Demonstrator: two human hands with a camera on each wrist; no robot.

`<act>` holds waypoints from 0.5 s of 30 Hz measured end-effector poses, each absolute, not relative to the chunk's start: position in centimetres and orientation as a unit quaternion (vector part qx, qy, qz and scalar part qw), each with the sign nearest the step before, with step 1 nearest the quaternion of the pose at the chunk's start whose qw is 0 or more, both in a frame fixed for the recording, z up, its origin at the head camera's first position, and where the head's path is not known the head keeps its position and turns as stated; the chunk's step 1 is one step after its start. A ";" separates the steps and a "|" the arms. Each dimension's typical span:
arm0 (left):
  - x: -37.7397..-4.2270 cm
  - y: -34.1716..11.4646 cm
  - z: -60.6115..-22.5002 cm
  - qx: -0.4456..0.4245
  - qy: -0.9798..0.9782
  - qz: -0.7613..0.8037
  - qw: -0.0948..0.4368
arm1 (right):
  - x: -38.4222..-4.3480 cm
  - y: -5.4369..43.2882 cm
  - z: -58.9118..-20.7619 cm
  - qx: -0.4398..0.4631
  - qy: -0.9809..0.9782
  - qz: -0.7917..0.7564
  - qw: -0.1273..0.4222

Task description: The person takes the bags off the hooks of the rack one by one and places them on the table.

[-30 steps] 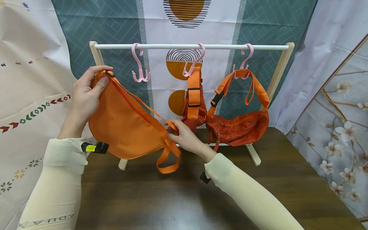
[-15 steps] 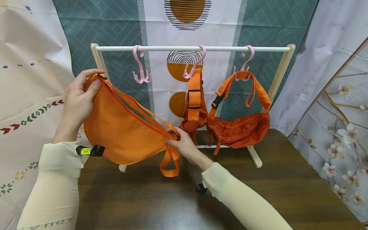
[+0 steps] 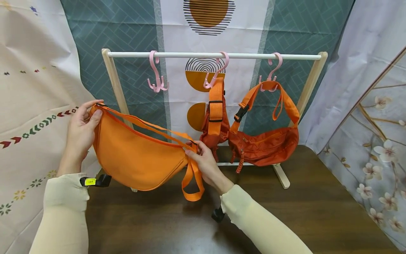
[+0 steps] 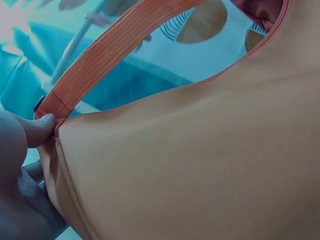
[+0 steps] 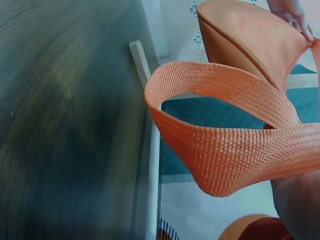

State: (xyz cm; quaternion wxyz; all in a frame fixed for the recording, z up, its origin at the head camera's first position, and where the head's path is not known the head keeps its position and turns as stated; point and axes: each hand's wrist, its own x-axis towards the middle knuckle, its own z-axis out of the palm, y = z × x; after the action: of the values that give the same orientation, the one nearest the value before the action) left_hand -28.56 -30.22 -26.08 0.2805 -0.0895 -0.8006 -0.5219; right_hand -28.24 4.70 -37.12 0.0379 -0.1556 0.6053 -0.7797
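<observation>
An orange crescent-shaped sling bag (image 3: pixel 139 158) is stretched between both hands above the table, in front of the rack's left half. My left hand (image 3: pixel 80 130) pinches its upper left corner, thumb on the front, where the strap (image 4: pixel 120 55) joins. At the other end my right hand (image 3: pixel 206 160) pinches the right corner together with the strap. A loop of loose webbing (image 3: pixel 193 190) hangs below that hand; the right wrist view shows this loop (image 5: pixel 215 145) close up. The strap runs slack along the bag's top edge.
A rack with a white bar (image 3: pixel 190 55) carries three pink hooks. The left hook (image 3: pixel 157 76) bears nothing; a dark orange bag (image 3: pixel 215 123) hangs in the middle and another (image 3: pixel 266 141) at the right. Underneath is a dark wooden table (image 3: pixel 152 218), with curtains around.
Both hands still hold the bag. The left hand has moved down and slightly left, bringing the bag's top edge nearer level. The right hand has shifted slightly down.
</observation>
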 end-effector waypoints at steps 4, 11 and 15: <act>-28.5 -31.0 -27.5 -0.082 -0.793 -0.539 0.271 | -28.3 4.6 -37.4 -0.158 0.600 -0.783 0.037; -28.2 -32.4 -29.6 -0.072 -0.754 -0.611 0.233 | -28.4 4.9 -37.8 -0.178 0.603 -0.774 0.076; -28.3 -33.3 -30.8 -0.050 -0.768 -0.600 0.217 | -28.6 4.8 -38.1 -0.187 0.598 -0.773 0.098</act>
State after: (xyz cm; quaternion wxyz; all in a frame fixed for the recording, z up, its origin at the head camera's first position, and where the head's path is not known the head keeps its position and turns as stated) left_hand -28.32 -33.25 -30.77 0.2172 -0.0496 -0.7682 -0.6002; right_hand -28.58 4.78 -38.13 0.0981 -0.1874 0.5983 -0.7728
